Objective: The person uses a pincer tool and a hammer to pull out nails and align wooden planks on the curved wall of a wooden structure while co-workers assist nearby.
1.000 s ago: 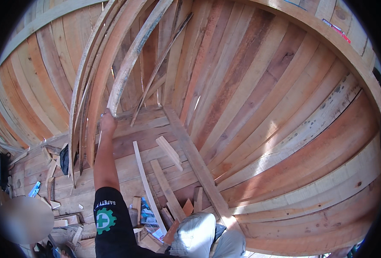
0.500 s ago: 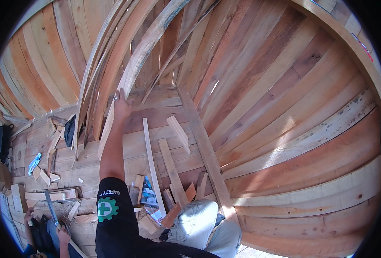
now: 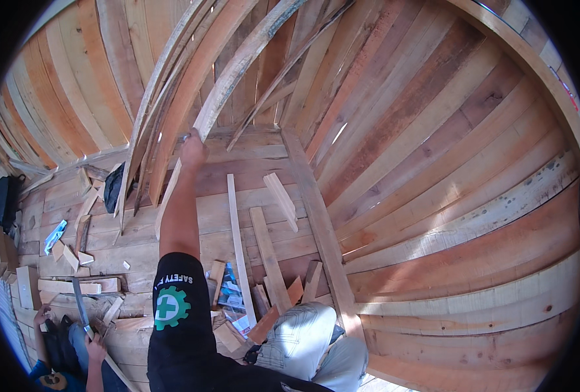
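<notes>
My left hand (image 3: 194, 149) is at the end of a long arm reach, its fingers closed round the lower part of a long curved wooden plank (image 3: 228, 81). The plank rises away to the upper edge of the view, and its lower end (image 3: 167, 204) shows beside my forearm. Just left of it, several other curved planks (image 3: 184, 98) lean upright close together. A thin dark strip of wood (image 3: 283, 72) leans to the right of the held plank. My right hand is not in view.
Sloping plank walls (image 3: 421, 130) rise on the right and left. Loose wood pieces (image 3: 269, 255) and a blue packet (image 3: 231, 297) lie before my knees (image 3: 300, 336). At lower left, a co-worker's hand (image 3: 96, 347) holds a long narrow grey tool (image 3: 81, 304). A black bag (image 3: 5, 202) stands far left.
The whole view has shifted slightly, so most things appear a little to the right. My left hand stays on the curved plank. The co-worker's long tool has moved slightly.
</notes>
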`<state>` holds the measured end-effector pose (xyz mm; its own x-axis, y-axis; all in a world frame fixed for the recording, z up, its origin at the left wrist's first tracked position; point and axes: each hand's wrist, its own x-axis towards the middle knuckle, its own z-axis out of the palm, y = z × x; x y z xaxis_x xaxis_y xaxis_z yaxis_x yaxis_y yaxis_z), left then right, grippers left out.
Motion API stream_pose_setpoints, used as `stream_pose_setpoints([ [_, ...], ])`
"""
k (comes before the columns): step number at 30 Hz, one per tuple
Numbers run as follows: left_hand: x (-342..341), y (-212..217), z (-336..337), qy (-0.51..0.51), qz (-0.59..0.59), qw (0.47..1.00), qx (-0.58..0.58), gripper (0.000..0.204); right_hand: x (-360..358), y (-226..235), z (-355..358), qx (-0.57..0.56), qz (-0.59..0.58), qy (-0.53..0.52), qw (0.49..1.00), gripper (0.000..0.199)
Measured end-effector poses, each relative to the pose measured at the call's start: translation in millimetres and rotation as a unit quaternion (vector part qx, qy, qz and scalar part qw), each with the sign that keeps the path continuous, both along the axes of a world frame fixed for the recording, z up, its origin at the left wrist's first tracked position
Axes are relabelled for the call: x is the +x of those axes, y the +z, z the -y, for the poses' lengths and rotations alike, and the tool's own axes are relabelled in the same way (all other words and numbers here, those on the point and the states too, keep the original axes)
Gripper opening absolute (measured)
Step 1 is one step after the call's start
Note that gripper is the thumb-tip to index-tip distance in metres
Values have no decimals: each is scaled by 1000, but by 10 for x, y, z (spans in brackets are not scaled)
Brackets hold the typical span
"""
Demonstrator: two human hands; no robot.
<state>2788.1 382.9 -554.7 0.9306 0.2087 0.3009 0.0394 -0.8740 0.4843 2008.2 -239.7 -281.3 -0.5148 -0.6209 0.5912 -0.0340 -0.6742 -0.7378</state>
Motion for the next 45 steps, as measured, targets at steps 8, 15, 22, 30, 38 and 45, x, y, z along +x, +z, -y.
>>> stream_pose_setpoints([
  [8,-314,195,-194,19,132,985,-109,28,-164,5,0,8,3,-3,1000,30],
  [15,-150,-99,-874,-82,139,921,-354,29,-159,-56,39,9,19,21,1000,30],
  [22,43,-145,-667,-131,154,937,-284,27,-723,137,-44,-10,49,56,997,31],
  [30,363,-424,-1106,-159,117,974,-110,38,-40,455,-282,-115,36,58,991,17],
  [38,145,-142,-398,-136,72,986,63,39,-199,523,-490,-129,33,85,987,16],
  [45,221,-81,-432,-94,92,986,107,45,-112,523,-438,-143,45,97,984,16],
])
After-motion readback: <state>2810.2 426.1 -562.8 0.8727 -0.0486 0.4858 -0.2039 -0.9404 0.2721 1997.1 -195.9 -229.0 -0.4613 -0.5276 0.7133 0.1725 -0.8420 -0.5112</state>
